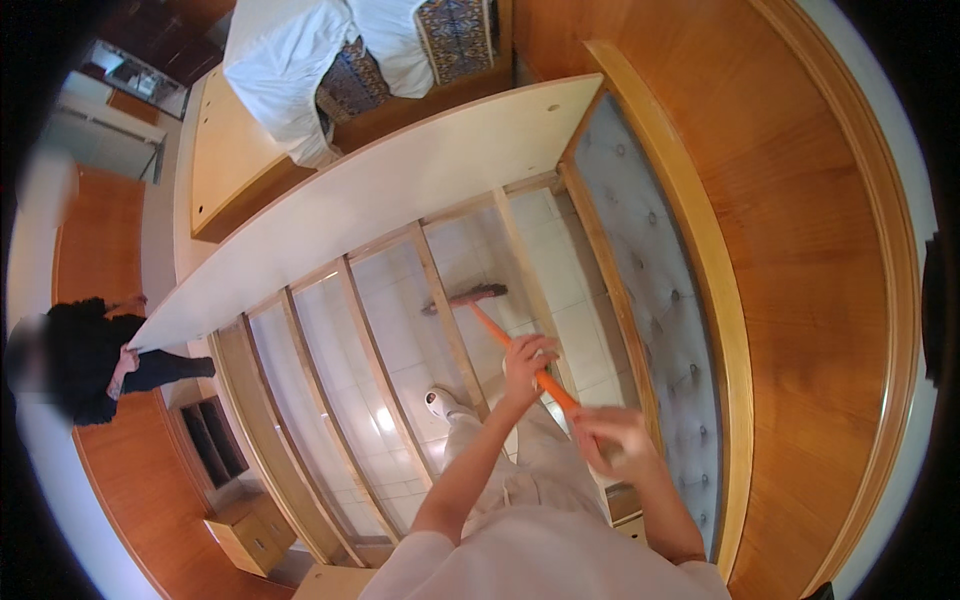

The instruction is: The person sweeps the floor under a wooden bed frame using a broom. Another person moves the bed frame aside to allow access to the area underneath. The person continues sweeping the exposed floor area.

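A broom with an orange handle (488,325) slants down between the slats of a wooden bed frame. Its dark reddish head (478,294) rests at the tiled floor, partly behind a slat. Partway along the handle, my left hand (527,362) is closed round it. My right hand (612,438), slightly blurred, is closed at the upper end of the same handle. I stand inside the frame, with one white shoe (438,402) showing on the tiles.
Wooden slats (380,365) cross the frame around my legs. A long pale board (380,195) stands raised along the far side; a person in black (90,355) holds its left end. A grey tufted headboard (650,260) is at right. Beyond the board, white cloth (285,70) covers furniture.
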Motion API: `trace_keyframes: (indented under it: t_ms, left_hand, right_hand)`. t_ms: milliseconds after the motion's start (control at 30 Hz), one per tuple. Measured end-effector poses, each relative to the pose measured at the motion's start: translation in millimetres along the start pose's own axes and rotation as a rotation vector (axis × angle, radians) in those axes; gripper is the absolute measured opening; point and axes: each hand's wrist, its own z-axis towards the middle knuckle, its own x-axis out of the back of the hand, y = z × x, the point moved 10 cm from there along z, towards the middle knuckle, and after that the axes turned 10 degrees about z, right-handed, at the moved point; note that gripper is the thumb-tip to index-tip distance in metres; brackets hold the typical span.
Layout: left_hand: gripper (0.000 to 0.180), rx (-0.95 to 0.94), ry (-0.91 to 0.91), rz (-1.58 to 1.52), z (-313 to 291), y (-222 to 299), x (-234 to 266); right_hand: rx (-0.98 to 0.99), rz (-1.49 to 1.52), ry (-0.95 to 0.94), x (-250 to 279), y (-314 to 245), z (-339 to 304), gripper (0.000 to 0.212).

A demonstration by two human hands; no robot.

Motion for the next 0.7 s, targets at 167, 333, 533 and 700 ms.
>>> trace_keyframes:
  t_ms: [167,333,533,700]
  left_hand:
    - [0.022,0.195,-0.048,0.190,-3,-143,-29]
    - [0.027,0.298,-0.040,0.244,-15,-176,-9]
    - [0.027,0.135,0.112,-0.058,-2,-18,38]
    - [0.028,0.199,0.202,-0.219,-4,31,41]
  right_hand:
    - [0.053,-0.065,-0.046,-63,74,38,0.010]
    - [0.085,-0.137,-0.159,-108,119,32,0.010]
    - [0.275,-0.210,-0.126,-41,-33,6,0.003]
    - [0.163,-0.104,-0.196,-23,-63,32,0.005]
